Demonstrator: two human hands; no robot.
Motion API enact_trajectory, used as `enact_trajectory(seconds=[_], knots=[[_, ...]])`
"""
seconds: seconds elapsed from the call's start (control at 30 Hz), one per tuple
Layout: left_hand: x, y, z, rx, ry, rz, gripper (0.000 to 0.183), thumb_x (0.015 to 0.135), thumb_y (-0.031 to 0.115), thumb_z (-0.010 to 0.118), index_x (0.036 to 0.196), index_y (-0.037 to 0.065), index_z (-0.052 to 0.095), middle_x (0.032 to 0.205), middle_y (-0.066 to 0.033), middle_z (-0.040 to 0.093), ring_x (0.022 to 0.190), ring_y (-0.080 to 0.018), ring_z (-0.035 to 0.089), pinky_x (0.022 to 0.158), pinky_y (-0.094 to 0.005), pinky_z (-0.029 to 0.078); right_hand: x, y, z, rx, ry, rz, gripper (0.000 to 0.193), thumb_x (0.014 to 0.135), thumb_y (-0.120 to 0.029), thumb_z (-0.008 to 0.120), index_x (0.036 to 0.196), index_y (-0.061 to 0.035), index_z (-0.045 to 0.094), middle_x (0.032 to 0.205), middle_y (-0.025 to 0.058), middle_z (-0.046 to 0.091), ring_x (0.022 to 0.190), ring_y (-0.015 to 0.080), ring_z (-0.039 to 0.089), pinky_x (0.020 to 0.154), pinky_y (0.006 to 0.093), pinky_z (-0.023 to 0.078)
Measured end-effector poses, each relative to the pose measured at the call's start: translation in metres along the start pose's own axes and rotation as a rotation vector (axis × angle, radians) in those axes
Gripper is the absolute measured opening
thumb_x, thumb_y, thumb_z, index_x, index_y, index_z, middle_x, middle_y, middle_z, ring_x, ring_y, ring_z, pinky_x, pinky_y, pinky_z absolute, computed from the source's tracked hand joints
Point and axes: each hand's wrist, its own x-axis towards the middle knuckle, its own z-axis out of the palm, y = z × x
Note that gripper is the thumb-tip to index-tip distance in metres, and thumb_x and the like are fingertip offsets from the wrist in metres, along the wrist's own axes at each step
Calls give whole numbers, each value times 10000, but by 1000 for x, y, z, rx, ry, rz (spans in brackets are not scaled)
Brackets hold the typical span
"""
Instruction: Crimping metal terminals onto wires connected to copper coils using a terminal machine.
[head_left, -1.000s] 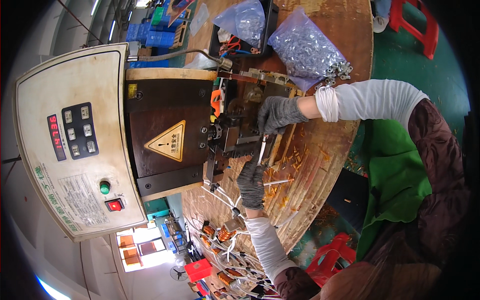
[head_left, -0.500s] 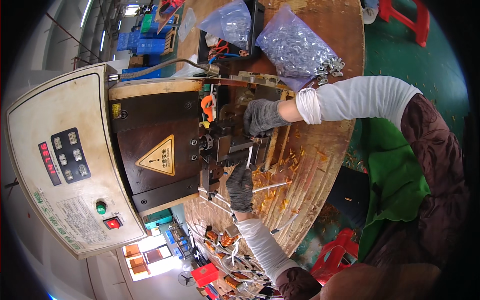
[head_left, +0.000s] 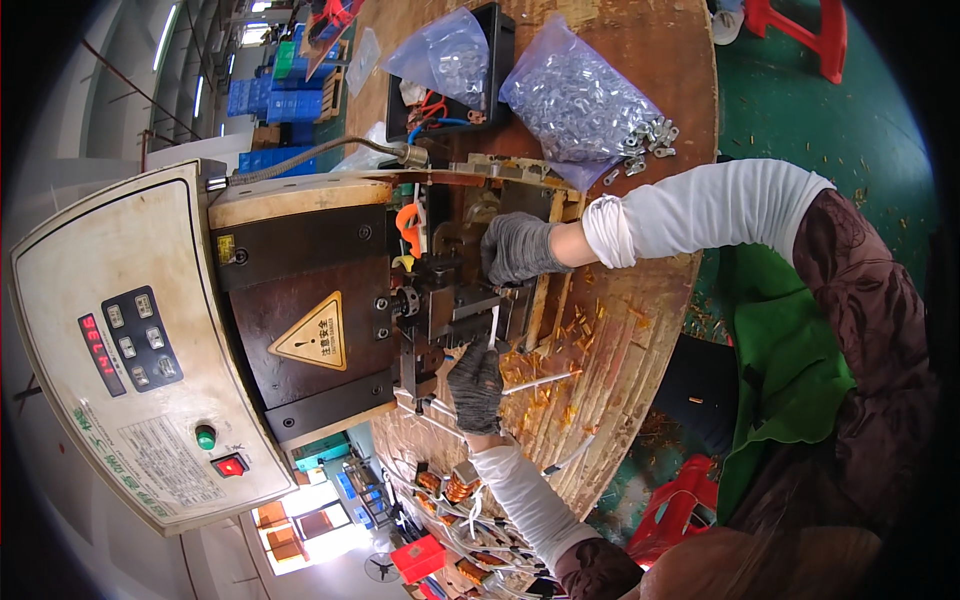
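My left hand [head_left: 476, 385], in a dark grey glove, is closed around a thin white cable [head_left: 494, 325]. The cable's end points up at the dark metal tooling [head_left: 445, 310] of a press machine [head_left: 310, 270]. Higher in the view, my right hand [head_left: 520, 247], gloved the same way, lies against the tooling with its fingers curled in. Whatever those fingers hold is hidden behind the glove and the metal. Past the left hand, another white cable length [head_left: 540, 383] lies across the bench.
A clear bag of metal cable lugs [head_left: 585, 95] lies on the wooden bench [head_left: 620, 350], some lugs spilled beside it. A black bin [head_left: 505, 60] holds another bag and red-handled pliers. Copper coils [head_left: 460, 487] and white cables crowd the lower bench. Orange scraps [head_left: 570, 345] are scattered near the tooling.
The whole view has shifted slightly. Both hands stay in nearly the same places at the machine, and the white cable is still in my left hand.
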Motion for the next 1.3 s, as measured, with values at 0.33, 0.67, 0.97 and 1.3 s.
enact_trajectory(seconds=[0.33,0.67,0.97,1.3], knots=[[0,-4,-7,173,37,113,235,810,15,554,1031,-53,598,912,-148,654,814,-172,605,736,-274,462,-5,-30,-16,0,-84,129,108,679,-125,618,751,-73,680,638,67,634,565,177,619,539,290,498],[4,-11,-3,264,81,461,241,831,27,540,1057,11,621,678,21,540,513,-39,407,462,-193,336,-9,-37,-19,59,-139,216,105,684,-114,604,736,-56,674,615,68,627,529,173,611,506,282,504],[-4,-6,-6,-19,17,84,245,826,3,544,1063,-30,595,869,-97,640,737,-116,564,667,-249,464,12,-24,-5,-77,-141,136,128,688,-116,610,788,-58,663,662,80,630,534,183,604,512,295,502],[-91,57,35,102,-164,315,358,792,28,550,1148,59,556,943,-140,641,860,-280,633,735,-322,498,-134,-48,-52,137,-329,-91,85,660,-52,630,743,-48,611,643,50,601,587,130,584,519,274,471]])
